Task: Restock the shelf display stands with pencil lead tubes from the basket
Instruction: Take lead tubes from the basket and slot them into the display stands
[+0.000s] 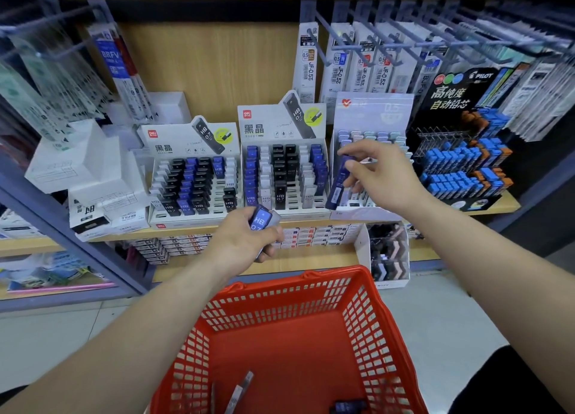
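Observation:
My left hand [245,239] grips a small bunch of blue lead tubes [260,220] marked HB 0.7, in front of the shelf edge. My right hand [376,172] pinches one dark blue lead tube [337,183] and holds it tilted over the right-hand white display stand [367,152]. Two white stands marked HB 0.7 sit to the left, one [193,180] with black and blue tubes and gaps, the other [284,171] fuller. A red basket [289,329] lies below my arms with a few loose tubes [239,392] on its floor.
A black Pilot display [463,161] with blue and orange cases stands at the right. Refill packs [367,59] hang on hooks above. White boxes [93,177] are stacked at the left. A lower shelf carries flat boxes [311,236] and an open carton [385,252].

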`<state>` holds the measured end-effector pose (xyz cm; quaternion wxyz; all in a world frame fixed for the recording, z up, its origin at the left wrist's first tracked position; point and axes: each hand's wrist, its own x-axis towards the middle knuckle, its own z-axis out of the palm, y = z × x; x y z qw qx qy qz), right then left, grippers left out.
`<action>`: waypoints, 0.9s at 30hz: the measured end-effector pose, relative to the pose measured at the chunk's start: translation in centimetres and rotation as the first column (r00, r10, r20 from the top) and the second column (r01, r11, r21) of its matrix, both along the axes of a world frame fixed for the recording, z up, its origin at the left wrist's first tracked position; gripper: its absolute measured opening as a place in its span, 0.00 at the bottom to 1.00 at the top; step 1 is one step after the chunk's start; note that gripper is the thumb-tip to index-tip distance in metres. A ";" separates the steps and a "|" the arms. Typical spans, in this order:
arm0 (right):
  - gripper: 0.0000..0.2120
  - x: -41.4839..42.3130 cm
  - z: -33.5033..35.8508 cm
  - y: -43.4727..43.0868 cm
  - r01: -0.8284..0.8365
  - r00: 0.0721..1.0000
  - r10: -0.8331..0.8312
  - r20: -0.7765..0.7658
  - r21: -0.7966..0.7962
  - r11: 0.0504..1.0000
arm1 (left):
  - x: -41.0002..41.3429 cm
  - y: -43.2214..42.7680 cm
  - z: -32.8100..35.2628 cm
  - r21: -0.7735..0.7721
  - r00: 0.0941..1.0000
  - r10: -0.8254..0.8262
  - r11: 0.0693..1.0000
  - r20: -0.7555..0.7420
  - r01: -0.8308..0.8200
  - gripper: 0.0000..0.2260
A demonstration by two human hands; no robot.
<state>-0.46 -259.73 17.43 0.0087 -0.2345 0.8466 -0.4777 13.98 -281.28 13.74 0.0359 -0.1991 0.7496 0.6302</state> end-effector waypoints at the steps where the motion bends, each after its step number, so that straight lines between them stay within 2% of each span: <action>1: 0.11 0.0 0.0 0.0 -0.014 1.000 0.014 0.005 0.015 1.000 | 0.0 0.0 -0.1 -0.002 1.000 -0.005 1.000 0.001 0.005 0.05; 4: 0.07 0.0 -0.4 -0.2 -0.015 1.000 0.017 -0.019 0.101 0.995 | 0.0 0.1 -0.2 -0.002 1.000 -0.008 1.000 0.002 0.008 0.05; 9: 0.02 -0.4 -1.0 -0.3 0.040 0.989 -0.006 -0.145 0.235 0.971 | 0.0 0.0 -0.3 -0.018 1.000 -0.019 1.000 0.000 0.019 0.06; 13: 0.10 -0.7 -1.3 -0.4 0.041 0.969 0.045 -0.243 0.336 0.941 | 0.0 -0.2 -0.4 -0.026 1.000 -0.020 0.999 -0.003 0.020 0.06; 16: 0.12 -0.8 -1.5 -0.8 0.030 0.961 0.070 -0.268 0.353 0.935 | -0.1 -0.3 -0.4 -0.032 1.000 -0.022 0.999 -0.009 0.022 0.06; 22: 0.08 -0.8 -2.2 -1.3 0.103 0.939 0.049 -0.341 0.412 0.906 | 0.2 -0.3 -0.1 -0.003 0.999 -0.028 1.000 -0.017 0.028 0.05; 27: 0.08 -0.8 -2.6 -1.4 0.083 0.955 0.055 -0.293 0.439 0.895 | 0.4 -0.6 0.3 0.015 0.999 -0.018 1.000 -0.026 0.018 0.06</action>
